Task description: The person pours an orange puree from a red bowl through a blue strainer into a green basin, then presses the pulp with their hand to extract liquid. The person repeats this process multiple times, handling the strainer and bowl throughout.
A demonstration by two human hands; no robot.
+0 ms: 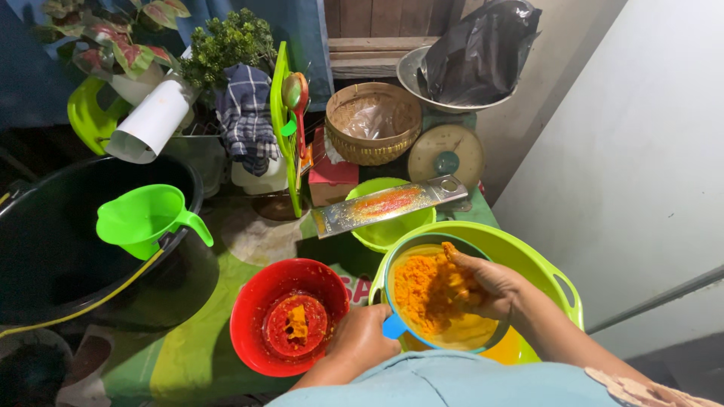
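Observation:
My left hand grips the blue handle of a round blue strainer that rests inside a lime-green basin. The strainer is full of orange grated pulp. My right hand presses down into that pulp, fingers stained orange. Yellow liquid shows under the strainer at the basin's bottom. To the left stands a red bowl with a small red strainer and a bit of orange pulp inside.
A metal grater lies across a small green bowl. A large black tub with a green jug stands at left. Behind are a woven basket, a round lid, potted plants, a checked cloth and a white wall at right.

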